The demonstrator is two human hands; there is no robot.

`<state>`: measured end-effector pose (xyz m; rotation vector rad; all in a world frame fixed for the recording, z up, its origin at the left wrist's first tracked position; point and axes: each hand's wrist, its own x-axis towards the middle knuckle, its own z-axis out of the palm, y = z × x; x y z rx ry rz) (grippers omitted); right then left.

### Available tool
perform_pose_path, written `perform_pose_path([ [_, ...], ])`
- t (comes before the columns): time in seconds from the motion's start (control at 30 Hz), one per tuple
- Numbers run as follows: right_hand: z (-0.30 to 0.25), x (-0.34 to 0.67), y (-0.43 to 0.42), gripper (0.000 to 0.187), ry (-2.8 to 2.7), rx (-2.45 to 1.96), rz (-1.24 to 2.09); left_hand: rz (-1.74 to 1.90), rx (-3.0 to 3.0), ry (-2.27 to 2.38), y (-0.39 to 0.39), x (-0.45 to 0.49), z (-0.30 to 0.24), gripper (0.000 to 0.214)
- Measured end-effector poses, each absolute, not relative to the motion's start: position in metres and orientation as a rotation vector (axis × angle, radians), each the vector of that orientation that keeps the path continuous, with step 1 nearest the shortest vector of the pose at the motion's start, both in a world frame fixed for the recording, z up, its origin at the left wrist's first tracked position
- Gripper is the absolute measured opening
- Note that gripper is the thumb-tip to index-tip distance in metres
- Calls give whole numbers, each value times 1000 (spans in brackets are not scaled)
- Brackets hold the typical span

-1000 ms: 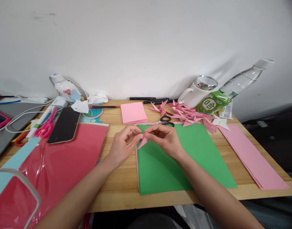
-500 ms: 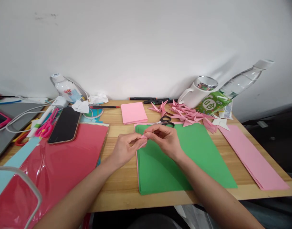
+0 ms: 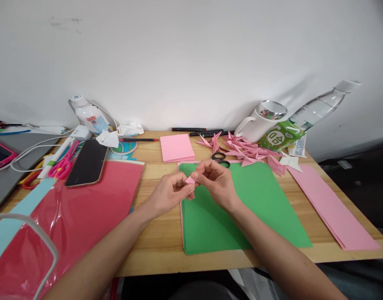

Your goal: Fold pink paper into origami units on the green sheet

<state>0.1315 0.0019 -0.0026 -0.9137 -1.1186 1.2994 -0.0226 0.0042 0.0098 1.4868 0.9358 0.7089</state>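
Between my two hands is a small folded piece of pink paper (image 3: pixel 190 180), mostly covered by fingers. My left hand (image 3: pixel 170 192) pinches it from the left, thumb below. From the right, my right hand (image 3: pixel 215 183) pinches its upper edge between thumb and forefinger. Both hands hover over the left part of a stack of green paper (image 3: pixel 241 216). Just behind my right hand lie black-handled scissors (image 3: pixel 219 156), their blades largely hidden. A stack of square pink paper (image 3: pixel 177 148) sits beyond my left hand.
Folded pink paper pieces (image 3: pixel 241 150) are heaped at the back right, beside a white mug (image 3: pixel 257 125), a green packet (image 3: pixel 279 136) and a clear bottle (image 3: pixel 323 106). Pink strips (image 3: pixel 335 208) lie right. At left are a phone (image 3: pixel 87 163), pink scissors (image 3: pixel 65 162) and red sheets (image 3: pixel 94 208).
My left fingers have shifted on the pink paper, and the left thumb now sits lower. More of the small folded piece shows between the hands. The whole view has moved slightly.
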Motion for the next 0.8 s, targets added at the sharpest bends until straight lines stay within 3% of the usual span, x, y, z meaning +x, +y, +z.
perform_pose_path([
  [0.8, -15, 141, 11, 18, -1422, -1024, 1435, 711, 1751, 1116, 15, -36, 1, 18],
])
